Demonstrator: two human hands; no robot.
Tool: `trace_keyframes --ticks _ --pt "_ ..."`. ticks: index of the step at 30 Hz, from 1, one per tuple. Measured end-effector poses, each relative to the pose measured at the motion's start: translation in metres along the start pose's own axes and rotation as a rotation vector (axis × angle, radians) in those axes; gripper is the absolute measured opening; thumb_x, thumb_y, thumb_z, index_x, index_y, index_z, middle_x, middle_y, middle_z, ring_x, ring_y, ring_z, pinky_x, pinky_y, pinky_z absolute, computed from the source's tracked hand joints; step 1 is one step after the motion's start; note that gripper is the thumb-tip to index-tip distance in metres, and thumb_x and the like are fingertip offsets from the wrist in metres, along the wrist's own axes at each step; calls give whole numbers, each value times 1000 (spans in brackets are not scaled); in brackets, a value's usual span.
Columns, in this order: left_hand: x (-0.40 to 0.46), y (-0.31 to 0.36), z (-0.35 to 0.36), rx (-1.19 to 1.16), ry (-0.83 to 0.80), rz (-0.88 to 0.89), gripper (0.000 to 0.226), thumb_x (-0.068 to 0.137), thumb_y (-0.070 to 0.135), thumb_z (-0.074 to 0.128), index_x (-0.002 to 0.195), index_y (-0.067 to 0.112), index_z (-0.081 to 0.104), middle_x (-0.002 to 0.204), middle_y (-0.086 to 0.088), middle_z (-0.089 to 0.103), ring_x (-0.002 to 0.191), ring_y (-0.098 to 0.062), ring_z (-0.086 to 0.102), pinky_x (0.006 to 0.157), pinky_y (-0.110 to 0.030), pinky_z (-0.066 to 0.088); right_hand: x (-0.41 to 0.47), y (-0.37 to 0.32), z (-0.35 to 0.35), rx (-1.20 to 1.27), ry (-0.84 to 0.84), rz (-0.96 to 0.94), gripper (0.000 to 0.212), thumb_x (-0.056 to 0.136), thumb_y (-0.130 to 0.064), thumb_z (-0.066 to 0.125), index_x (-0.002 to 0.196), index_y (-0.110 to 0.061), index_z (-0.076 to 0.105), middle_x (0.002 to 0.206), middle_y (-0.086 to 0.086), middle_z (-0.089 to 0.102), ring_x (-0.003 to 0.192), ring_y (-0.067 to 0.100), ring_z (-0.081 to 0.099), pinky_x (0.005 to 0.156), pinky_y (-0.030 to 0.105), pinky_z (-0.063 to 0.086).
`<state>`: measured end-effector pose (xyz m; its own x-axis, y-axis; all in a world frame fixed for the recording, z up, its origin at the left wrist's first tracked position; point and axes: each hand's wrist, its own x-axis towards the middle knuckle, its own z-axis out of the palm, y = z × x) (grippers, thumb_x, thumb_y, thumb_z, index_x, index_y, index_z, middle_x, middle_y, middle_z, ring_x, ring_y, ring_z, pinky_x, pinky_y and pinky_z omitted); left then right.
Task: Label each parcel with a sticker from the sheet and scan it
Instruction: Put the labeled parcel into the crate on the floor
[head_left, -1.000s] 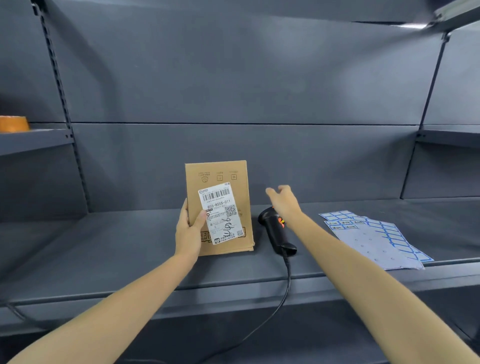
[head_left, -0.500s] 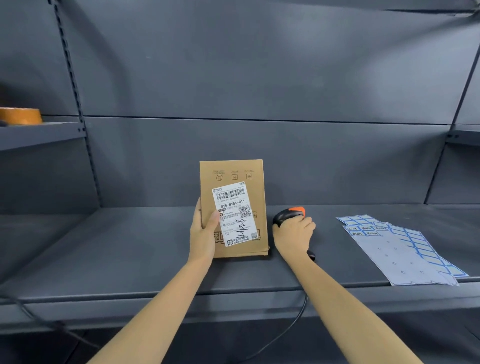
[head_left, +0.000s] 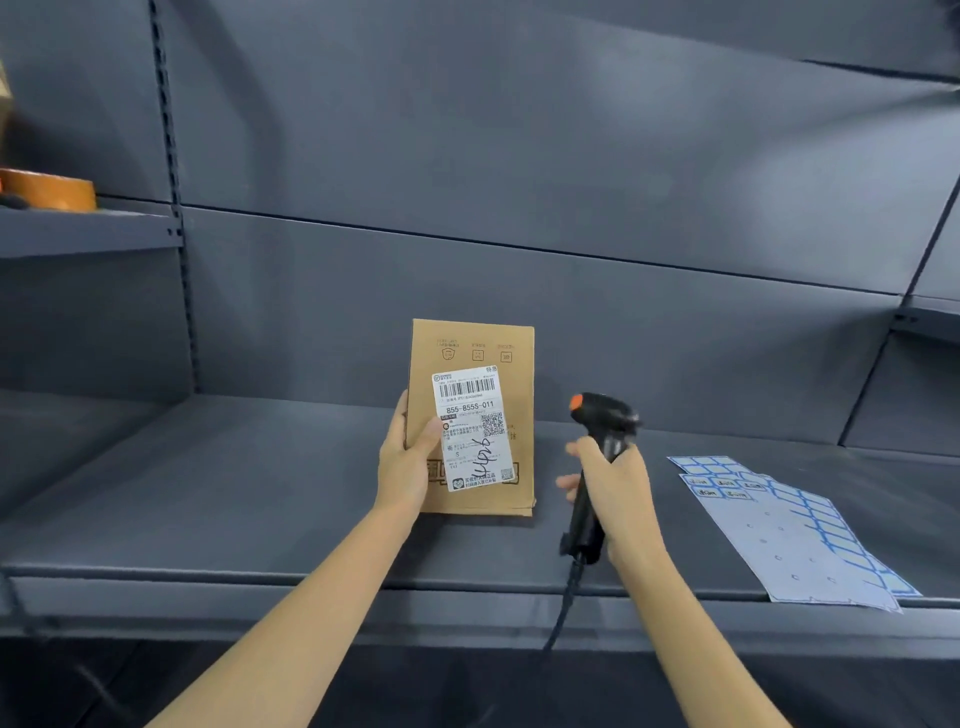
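On the grey shelf (head_left: 218, 499) stands one cardboard parcel (head_left: 475, 343), upright, its white shipping label (head_left: 470, 428) facing out; the left hand (head_left: 408, 467) grips its left edge, thumb across the front. Right lie two overlapping sticker sheets (head_left: 784, 535). The right hand (head_left: 615, 486) curls around one black scanner (head_left: 597, 452), raised beside the parcel.
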<state>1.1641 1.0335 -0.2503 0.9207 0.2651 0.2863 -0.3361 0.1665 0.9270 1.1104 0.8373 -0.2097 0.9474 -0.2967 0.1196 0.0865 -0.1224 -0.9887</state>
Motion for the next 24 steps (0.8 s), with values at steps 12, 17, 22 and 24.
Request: trace_keyframes --ticks 12,17,22,24 --pt "-6 4 -1 -57 -34 2 50 96 15 54 142 26 41 122 9 64 96 -1 67 66 -11 51 -74 24 54 159 -207 -198 14 87 -25 62 99 -21 55 52 0 56 46 5 51 48 14 44" --pt "-7 6 -2 -29 -32 -2 49 96 16 53 141 30 42 116 16 65 90 5 66 62 -8 49 -71 25 58 150 -208 -212 20 89 -22 61 108 -16 55 53 -2 57 47 5 51 51 13 45" --pt "-9 7 -2 -18 -35 -7 48 96 17 53 141 30 41 122 10 64 95 0 66 64 -10 51 -69 25 59 157 -203 -219 19 89 -23 60 107 -19 55 53 -2 56 49 5 52 52 15 46" --pt "-9 7 -2 -14 -34 -14 49 97 17 53 142 29 40 124 7 63 98 -5 66 65 -11 51 -68 24 59 174 -205 -218 14 89 -23 60 103 -23 55 53 -1 56 49 5 51 52 15 46"
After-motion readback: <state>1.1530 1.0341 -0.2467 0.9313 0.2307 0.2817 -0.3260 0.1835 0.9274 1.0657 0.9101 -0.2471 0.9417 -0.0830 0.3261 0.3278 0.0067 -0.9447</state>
